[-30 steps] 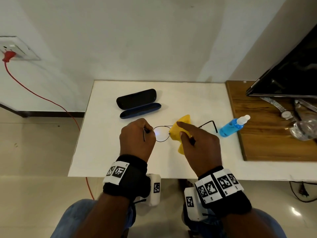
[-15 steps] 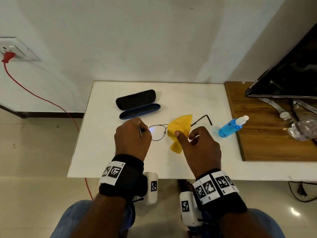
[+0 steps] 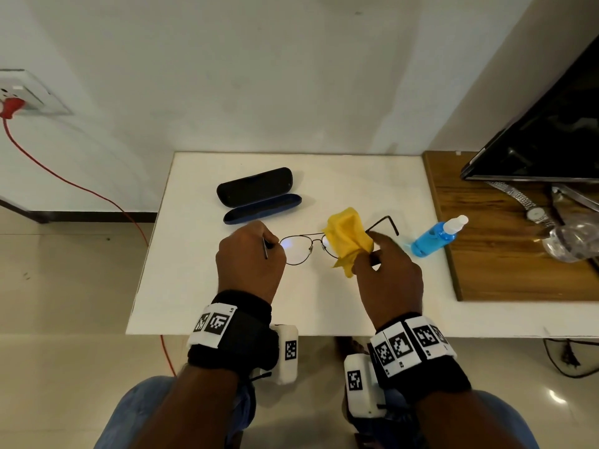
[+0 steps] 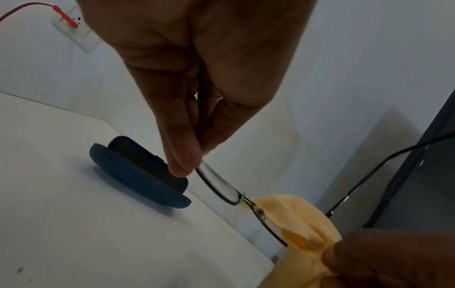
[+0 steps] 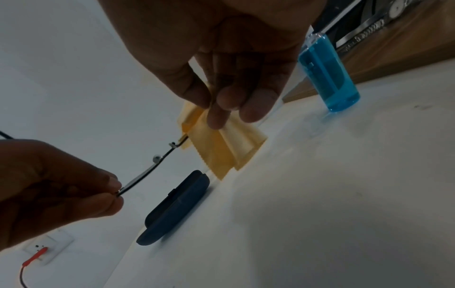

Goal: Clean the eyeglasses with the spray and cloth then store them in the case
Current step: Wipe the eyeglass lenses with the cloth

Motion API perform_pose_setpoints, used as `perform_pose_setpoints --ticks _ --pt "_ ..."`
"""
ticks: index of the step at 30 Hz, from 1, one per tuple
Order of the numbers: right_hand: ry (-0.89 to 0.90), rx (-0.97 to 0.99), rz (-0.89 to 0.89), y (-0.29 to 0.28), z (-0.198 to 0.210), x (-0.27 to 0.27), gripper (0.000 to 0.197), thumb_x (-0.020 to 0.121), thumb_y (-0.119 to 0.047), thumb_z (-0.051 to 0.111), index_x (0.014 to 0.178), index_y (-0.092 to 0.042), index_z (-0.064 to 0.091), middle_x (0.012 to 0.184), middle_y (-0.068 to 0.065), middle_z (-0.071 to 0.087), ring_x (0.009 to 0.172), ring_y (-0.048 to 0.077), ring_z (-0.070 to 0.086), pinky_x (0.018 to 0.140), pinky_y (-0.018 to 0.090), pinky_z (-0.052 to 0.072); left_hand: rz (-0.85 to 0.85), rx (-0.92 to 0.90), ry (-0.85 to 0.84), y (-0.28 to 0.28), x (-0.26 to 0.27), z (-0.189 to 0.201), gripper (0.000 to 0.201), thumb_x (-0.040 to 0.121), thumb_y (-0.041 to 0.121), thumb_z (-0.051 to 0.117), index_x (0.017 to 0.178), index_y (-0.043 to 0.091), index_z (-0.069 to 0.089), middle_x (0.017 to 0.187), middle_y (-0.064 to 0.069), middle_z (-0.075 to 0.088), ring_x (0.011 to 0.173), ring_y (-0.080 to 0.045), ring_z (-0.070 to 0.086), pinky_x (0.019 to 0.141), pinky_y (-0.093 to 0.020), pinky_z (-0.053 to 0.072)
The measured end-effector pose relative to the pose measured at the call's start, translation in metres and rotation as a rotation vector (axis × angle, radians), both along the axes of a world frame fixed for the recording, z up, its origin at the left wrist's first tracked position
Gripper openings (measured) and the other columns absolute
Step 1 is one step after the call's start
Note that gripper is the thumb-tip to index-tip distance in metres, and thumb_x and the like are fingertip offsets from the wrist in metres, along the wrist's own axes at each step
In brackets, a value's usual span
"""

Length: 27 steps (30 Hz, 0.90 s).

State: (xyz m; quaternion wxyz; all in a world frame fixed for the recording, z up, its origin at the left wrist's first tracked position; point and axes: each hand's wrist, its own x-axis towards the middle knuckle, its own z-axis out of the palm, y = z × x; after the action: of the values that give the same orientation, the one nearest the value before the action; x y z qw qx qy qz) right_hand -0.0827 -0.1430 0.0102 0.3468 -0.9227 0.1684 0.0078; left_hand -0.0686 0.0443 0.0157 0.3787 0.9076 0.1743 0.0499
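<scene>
Thin black-rimmed eyeglasses hang above the white table, arms unfolded. My left hand pinches the frame's left end between thumb and fingers. A yellow cloth is draped over the right lens, and my right hand pinches the cloth on that lens. The dark blue case lies open on the table behind my left hand. The blue spray bottle lies on its side to the right.
A wooden board borders the table on the right, with a wristwatch, a clear glass object and a dark screen. A red cable runs from a wall socket at the left.
The right hand has drawn the cloth from the bridge out toward the right lens rim, and its fingers have curled in. The glasses rose slightly; the left hand kept its pinch.
</scene>
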Motion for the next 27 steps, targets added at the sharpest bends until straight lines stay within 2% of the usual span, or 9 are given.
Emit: perform_pose_setpoints --ticks 2,4,6,8,13,17,20,23,27 --pt "-0.036 0.007 0.005 0.001 0.003 -0.001 0.034 0.096 -0.028 0.054 0.130 -0.024 0.048 0.084 -0.005 0.065 0.072 0.016 0.060 0.070 0.026 0.042 -0.010 0.007 0.008 -0.001 -0.001 -0.001 0.013 0.078 0.015 0.069 0.068 0.020 0.062 0.064 0.004 0.069 0.069 -0.019 0.068 0.068 -0.040 0.055" --pt "-0.034 -0.024 0.032 0.001 0.002 -0.002 0.023 0.096 -0.029 0.050 0.119 -0.023 0.047 0.078 -0.005 0.063 0.066 0.017 0.060 0.064 0.029 0.045 -0.004 0.000 0.012 -0.001 -0.001 -0.002 0.014 0.078 0.016 0.070 0.068 0.019 0.062 0.064 0.003 0.069 0.068 -0.019 0.068 0.069 -0.041 0.055" --pt "-0.005 -0.069 0.068 0.000 0.000 -0.003 0.013 0.098 -0.034 0.045 0.105 -0.024 0.050 0.080 -0.002 0.067 0.068 0.019 0.062 0.064 0.032 0.050 0.005 0.002 0.024 0.000 0.000 -0.002 0.011 0.078 0.014 0.069 0.069 0.018 0.063 0.065 0.001 0.070 0.070 -0.021 0.068 0.070 -0.042 0.056" --pt "-0.016 -0.092 0.092 -0.001 -0.003 -0.003 0.017 0.100 -0.038 0.044 0.097 -0.025 0.055 0.083 -0.001 0.067 0.072 0.018 0.061 0.066 0.030 0.048 0.003 0.006 0.026 0.001 0.001 0.000 0.008 0.078 0.012 0.067 0.072 0.016 0.064 0.066 -0.001 0.070 0.072 -0.022 0.068 0.071 -0.042 0.055" --pt "-0.149 -0.112 0.052 -0.002 -0.007 0.001 0.022 0.100 -0.029 0.051 0.099 -0.016 0.069 0.092 0.003 0.065 0.079 0.017 0.054 0.072 0.027 0.036 -0.016 0.042 0.034 0.000 0.000 0.002 0.007 0.079 0.009 0.064 0.073 0.013 0.065 0.068 -0.003 0.071 0.074 -0.023 0.067 0.071 -0.041 0.054" --pt "-0.072 -0.003 -0.053 -0.002 -0.002 0.001 0.013 0.095 -0.033 0.060 0.101 -0.022 0.058 0.082 -0.007 0.062 0.073 0.015 0.057 0.071 0.024 0.038 -0.010 0.033 0.037 -0.002 0.000 0.000 0.009 0.077 0.009 0.064 0.070 0.015 0.065 0.067 -0.001 0.070 0.072 -0.020 0.067 0.067 -0.038 0.054" --pt "-0.095 0.072 -0.124 -0.004 0.001 0.000 0.017 0.094 -0.038 0.059 0.091 -0.023 0.051 0.071 -0.003 0.067 0.064 0.019 0.062 0.066 0.025 0.044 -0.011 0.044 0.068 -0.003 0.002 0.000 0.008 0.079 0.010 0.064 0.073 0.014 0.066 0.069 -0.001 0.071 0.074 -0.019 0.067 0.067 -0.034 0.053" --pt "0.044 0.313 -0.158 0.004 0.001 -0.004 0.034 0.095 -0.047 0.054 0.082 -0.017 0.061 0.062 0.002 0.071 0.053 0.023 0.068 0.060 0.036 0.060 -0.003 0.043 0.064 -0.003 0.003 0.002 0.008 0.079 0.011 0.064 0.072 0.015 0.066 0.069 0.000 0.071 0.073 -0.018 0.066 0.066 -0.032 0.051" --pt "0.221 0.785 -0.302 0.016 -0.004 -0.001 0.031 0.093 -0.043 0.061 0.082 -0.015 0.067 0.084 0.010 0.076 0.073 0.028 0.075 0.072 0.044 0.063 -0.027 0.001 0.001 -0.006 -0.002 0.002 0.011 0.077 0.010 0.064 0.069 0.017 0.064 0.065 0.003 0.069 0.069 -0.018 0.066 0.066 -0.037 0.055"
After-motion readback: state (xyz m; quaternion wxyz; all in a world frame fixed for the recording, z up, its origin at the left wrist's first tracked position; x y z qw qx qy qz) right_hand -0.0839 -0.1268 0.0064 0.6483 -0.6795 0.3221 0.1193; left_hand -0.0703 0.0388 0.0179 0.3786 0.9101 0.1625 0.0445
